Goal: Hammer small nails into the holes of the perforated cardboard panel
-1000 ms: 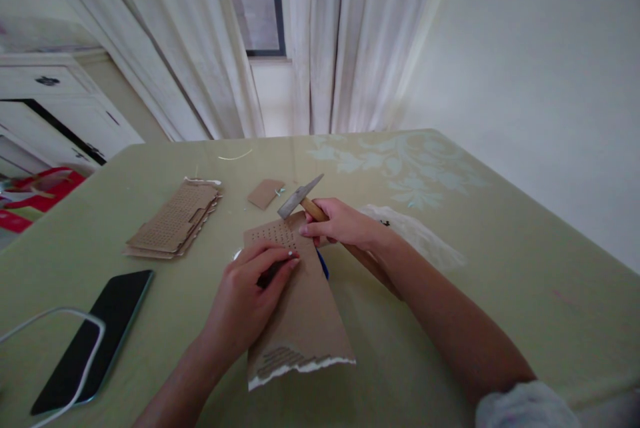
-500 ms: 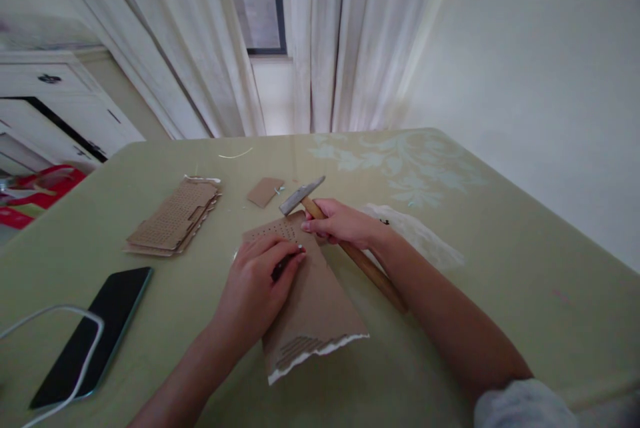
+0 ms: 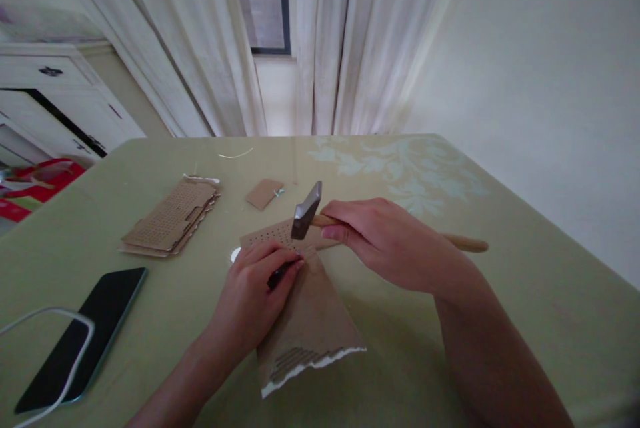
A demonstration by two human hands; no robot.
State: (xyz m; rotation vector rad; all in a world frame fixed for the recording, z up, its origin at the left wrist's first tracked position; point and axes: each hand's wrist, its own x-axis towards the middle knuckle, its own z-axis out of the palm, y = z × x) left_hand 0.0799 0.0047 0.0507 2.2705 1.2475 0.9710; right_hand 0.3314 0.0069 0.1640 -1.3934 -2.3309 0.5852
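A brown cardboard piece (image 3: 320, 321) lies in front of me, its near edge torn with white paper and ridges showing. Rows of small holes (image 3: 273, 235) mark the cardboard's far end. My left hand (image 3: 255, 288) rests on the cardboard's left side, thumb and fingers pinched around a small nail-like piece, mostly hidden. My right hand (image 3: 385, 241) grips the wooden handle of a hammer (image 3: 306, 211). The metal head hangs just above the holes, beyond my left fingertips, and the handle's end (image 3: 467, 243) sticks out right of my wrist.
To the left, a stack of perforated cardboard pieces (image 3: 173, 218) lies on the table (image 3: 175, 321). A small cardboard scrap (image 3: 264, 193) sits farther back. At the near left is a dark phone or tablet (image 3: 95, 321) with a white cable (image 3: 85, 341) across it.
My right hand has turned and moved right, swinging the hammer's handle from slanting toward me to lying nearly sideways. My left hand keeps its pinch on the cardboard.
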